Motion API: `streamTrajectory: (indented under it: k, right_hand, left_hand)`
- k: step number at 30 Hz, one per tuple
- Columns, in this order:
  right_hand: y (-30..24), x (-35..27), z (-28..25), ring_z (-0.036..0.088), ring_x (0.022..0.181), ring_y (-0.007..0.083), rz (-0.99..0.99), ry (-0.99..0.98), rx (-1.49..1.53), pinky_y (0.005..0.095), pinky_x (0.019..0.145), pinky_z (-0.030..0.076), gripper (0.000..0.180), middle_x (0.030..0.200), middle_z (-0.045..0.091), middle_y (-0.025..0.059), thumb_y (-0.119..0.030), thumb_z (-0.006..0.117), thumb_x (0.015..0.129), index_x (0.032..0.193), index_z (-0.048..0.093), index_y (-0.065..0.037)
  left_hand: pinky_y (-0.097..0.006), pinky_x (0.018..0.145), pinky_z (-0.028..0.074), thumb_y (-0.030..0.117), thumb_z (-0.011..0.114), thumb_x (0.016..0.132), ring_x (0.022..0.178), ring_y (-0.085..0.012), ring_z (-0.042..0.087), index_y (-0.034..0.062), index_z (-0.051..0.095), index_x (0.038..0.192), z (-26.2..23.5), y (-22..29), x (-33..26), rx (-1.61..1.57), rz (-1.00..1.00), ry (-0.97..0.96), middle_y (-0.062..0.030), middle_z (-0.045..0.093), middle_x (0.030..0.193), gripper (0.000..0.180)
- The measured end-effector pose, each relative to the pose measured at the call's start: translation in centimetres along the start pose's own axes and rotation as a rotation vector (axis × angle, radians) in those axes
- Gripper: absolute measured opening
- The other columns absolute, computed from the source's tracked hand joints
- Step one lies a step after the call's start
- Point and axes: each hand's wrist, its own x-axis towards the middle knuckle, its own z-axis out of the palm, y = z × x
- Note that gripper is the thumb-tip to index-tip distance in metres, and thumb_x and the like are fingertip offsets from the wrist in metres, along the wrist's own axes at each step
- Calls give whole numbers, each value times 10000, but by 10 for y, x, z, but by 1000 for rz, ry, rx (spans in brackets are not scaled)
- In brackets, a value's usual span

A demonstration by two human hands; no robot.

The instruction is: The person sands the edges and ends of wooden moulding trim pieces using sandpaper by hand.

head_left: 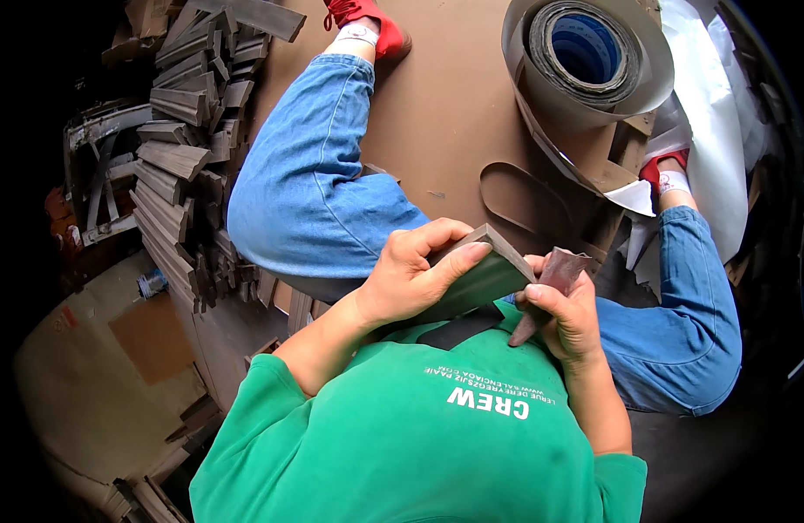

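In front of my chest, my left hand (412, 268) grips a grey-brown wooden piece (482, 281), thumb on its near face and fingers over its upper edge. The piece is tilted, with one end toward my right hand. My right hand (569, 315) is closed around a folded strip of reddish-brown sandpaper (560, 272), pinched between thumb and fingers. The strip's upper end sticks up and its lower end hangs below the thumb. Right beside the wooden piece's end, this hand is so close that I cannot tell whether the two touch.
A large roll of sheet material (633, 65) with a blue core stands at the far right. Near it, a brown loop of strip (499, 202) lies on the brown board (437, 113). Stacked wooden strips (171, 159) fill the left side. White plastic sheeting (711, 113) hangs at right.
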Motion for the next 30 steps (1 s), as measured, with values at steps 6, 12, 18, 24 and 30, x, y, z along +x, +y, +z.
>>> streamTrajectory:
  k: [6,12,18,24,30]
  right_hand:
    - [-48,-11,-12,613,739,155,-231,3,-217,289,656,512,366,875,606,99,-98,719,802,1087,514,8]
    - [-80,0,2,591,736,89,-239,-165,-608,226,669,480,334,835,635,37,-78,710,848,1104,513,9]
    - [-81,17,17,534,790,50,-190,-270,-952,202,693,447,273,929,599,2,-1,621,909,1164,521,-13]
    - [-73,24,17,543,852,59,-263,-226,-697,209,759,449,287,946,599,12,-108,698,880,1093,537,0]
    - [-69,32,10,500,743,27,-185,-338,-722,194,654,421,196,824,578,-26,-165,692,901,953,574,-17]
  left_hand:
    - [-303,547,477,289,678,900,610,-195,647,2,636,950,0,-4,9,50,73,-22,-124,647,717,294]
    - [-369,422,418,398,749,815,460,-323,558,24,560,629,13,0,15,461,97,51,-152,540,543,459]
    - [-302,410,310,215,722,871,446,-105,381,2,544,640,13,-4,14,312,183,53,-86,458,510,362]
    - [-305,436,359,161,676,893,450,-156,477,-1,601,739,8,-2,12,301,210,9,-99,521,554,235]
    - [-310,469,419,131,635,906,493,-215,575,-5,627,949,1,-1,13,265,251,-139,-112,584,614,143]
